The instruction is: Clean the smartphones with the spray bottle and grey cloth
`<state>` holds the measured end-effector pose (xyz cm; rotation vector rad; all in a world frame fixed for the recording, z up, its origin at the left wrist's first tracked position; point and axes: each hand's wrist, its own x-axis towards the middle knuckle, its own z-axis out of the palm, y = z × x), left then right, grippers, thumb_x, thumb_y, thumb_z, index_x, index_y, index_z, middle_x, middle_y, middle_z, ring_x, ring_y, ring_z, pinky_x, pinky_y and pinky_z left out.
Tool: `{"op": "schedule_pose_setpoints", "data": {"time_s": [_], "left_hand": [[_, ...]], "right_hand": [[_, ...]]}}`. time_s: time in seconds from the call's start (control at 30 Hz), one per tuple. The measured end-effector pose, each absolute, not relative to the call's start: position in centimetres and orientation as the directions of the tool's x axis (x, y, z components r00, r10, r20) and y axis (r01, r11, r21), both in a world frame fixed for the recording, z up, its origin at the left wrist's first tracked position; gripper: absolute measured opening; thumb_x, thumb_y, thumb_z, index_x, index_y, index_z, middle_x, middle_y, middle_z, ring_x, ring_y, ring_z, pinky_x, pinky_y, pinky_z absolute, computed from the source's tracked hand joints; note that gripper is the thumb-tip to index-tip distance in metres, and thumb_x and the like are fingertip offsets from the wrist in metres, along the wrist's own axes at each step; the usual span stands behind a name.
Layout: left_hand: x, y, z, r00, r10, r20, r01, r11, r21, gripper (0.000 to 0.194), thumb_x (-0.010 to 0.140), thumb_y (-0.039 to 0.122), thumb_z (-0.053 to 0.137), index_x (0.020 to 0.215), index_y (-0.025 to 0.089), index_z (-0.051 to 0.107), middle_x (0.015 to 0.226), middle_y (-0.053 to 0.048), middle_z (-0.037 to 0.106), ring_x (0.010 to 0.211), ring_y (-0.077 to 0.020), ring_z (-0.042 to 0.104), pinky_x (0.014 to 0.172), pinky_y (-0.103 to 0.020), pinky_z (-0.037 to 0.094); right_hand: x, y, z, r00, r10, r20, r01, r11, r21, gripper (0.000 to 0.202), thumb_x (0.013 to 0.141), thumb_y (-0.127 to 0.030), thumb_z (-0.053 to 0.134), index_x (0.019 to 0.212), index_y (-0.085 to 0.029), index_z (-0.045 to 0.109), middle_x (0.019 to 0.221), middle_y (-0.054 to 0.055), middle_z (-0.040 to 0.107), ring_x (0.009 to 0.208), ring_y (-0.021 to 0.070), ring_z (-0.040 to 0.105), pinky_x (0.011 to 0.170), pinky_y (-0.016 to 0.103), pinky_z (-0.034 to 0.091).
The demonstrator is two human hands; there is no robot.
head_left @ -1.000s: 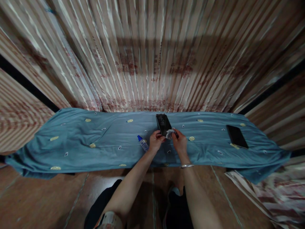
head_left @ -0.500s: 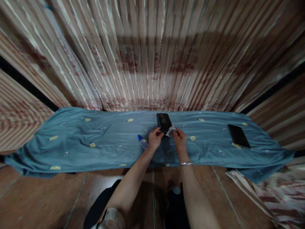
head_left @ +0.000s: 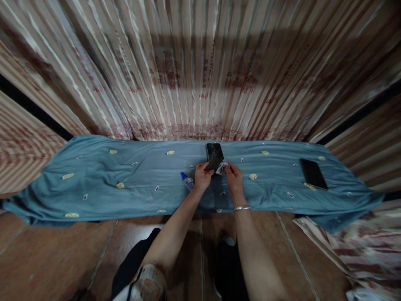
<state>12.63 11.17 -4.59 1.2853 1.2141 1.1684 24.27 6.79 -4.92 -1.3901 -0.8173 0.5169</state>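
Note:
My left hand [head_left: 203, 176] grips the near left corner of a dark phone-like device [head_left: 214, 154], its glossy face up with pale streaks or reflections on it. A crumpled grey-and-white cloth [head_left: 222, 168] is pinched in the fingers of my right hand [head_left: 234, 177] and touches the device's near right corner. My fingertips partly hide the device's near edge. Just left of my left hand lies a small clear bottle [head_left: 188, 183] with a blue cap, partly covered by that hand.
A blue-green patterned cloth [head_left: 103, 179] covers the long table. Toward its right end lies a second flat black device [head_left: 313, 173]. Striped curtains [head_left: 194, 83] hang behind and at both sides, with dark bars [head_left: 360, 115] at the sides. Tiled floor [head_left: 184, 251] shows below.
The whole view has shifted slightly, so the table sits higher in it. The cloth in my right hand has moved a little left against the device; both grips stay the same.

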Motion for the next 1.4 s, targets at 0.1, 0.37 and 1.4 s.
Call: {"op": "schedule_pose_setpoints", "data": {"time_s": [0.1, 0.37, 1.4], "left_hand": [[12.7, 11.2, -4.8, 0.038, 0.999, 0.006, 0.025, -0.007, 1.000, 0.034, 0.060, 0.004, 0.071, 0.091, 0.019, 0.072, 0.102, -0.005, 0.060, 0.079, -0.0143, 0.062, 0.087, -0.034, 0.051], [13.0, 10.8, -4.4, 0.045, 0.998, -0.031, -0.018, 0.032, 0.999, 0.037, 0.059, 0.003, 0.071, 0.093, 0.016, 0.071, 0.108, -0.007, 0.058, 0.085, -0.0166, 0.062, 0.090, -0.034, 0.050], [-0.5, 2.0, -1.7, 0.215, 0.911, -0.352, -0.460, 0.412, 0.786, 0.043, 0.072, 0.048, 0.067, 0.104, 0.019, 0.064, 0.106, -0.007, 0.069, 0.090, -0.0186, 0.064, 0.069, -0.026, 0.051]], "right_hand": [[24.2, 6.7, -4.8, 0.633, 0.748, 0.201, 0.149, 0.136, -0.979, 0.037, 0.074, -0.041, 0.055, 0.095, -0.015, 0.070, 0.093, 0.007, 0.072, 0.086, 0.0204, 0.064, 0.083, 0.037, 0.050], [24.3, 6.7, -4.8, 0.647, 0.737, 0.193, 0.135, 0.138, -0.981, 0.038, 0.073, -0.043, 0.055, 0.093, -0.014, 0.069, 0.090, 0.008, 0.072, 0.085, 0.0210, 0.064, 0.081, 0.037, 0.051], [11.3, 0.4, -1.0, 0.224, 0.946, 0.234, 0.486, 0.100, -0.868, 0.030, 0.081, -0.027, 0.055, 0.109, -0.026, 0.065, 0.105, 0.004, 0.072, 0.093, 0.0220, 0.068, 0.087, 0.037, 0.052]]}}
